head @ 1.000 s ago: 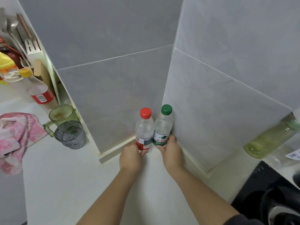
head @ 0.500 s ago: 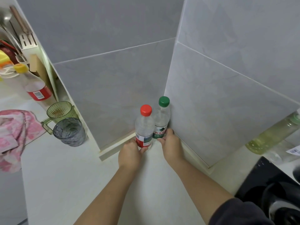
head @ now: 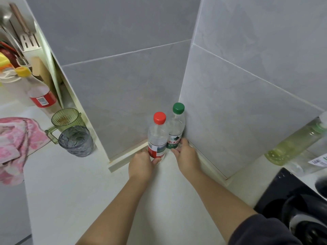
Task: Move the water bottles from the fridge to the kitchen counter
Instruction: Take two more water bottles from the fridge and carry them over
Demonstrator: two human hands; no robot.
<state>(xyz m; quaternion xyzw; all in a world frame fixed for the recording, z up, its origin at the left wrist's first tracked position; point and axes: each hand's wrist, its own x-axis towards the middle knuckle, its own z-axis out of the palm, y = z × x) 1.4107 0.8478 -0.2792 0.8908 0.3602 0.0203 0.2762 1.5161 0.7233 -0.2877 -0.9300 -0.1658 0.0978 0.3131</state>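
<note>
- The red-capped water bottle (head: 157, 137) stands upright on the white kitchen counter (head: 79, 191), far in the corner where two grey tiled walls (head: 123, 96) meet.
- The green-capped water bottle (head: 176, 124) stands upright just to its right and slightly farther back, touching it and close against the right-hand wall.
- The left hand (head: 141, 165) grips the red-capped water bottle at its base. The fingers wrap round the left side, and the thumb lies across the near side below the red label.
- The right hand (head: 186, 156) holds the green-capped water bottle low down, with the thumb on the label and the fingers curled round the right side.
- Both hands sit on the near side of the bottles, side by side but apart from each other.
- A dark sleeve (head: 265, 230) covers the right forearm near the bottom edge.
- To the left on the counter, a grey glass tumbler (head: 76, 141) stands just in front of a green handled jug (head: 66, 119). A pink cloth (head: 16, 144) lies farther left.
- At the right, a yellow-green bottle (head: 293, 144) leans by the wall, beyond a black hob (head: 283, 195).
</note>
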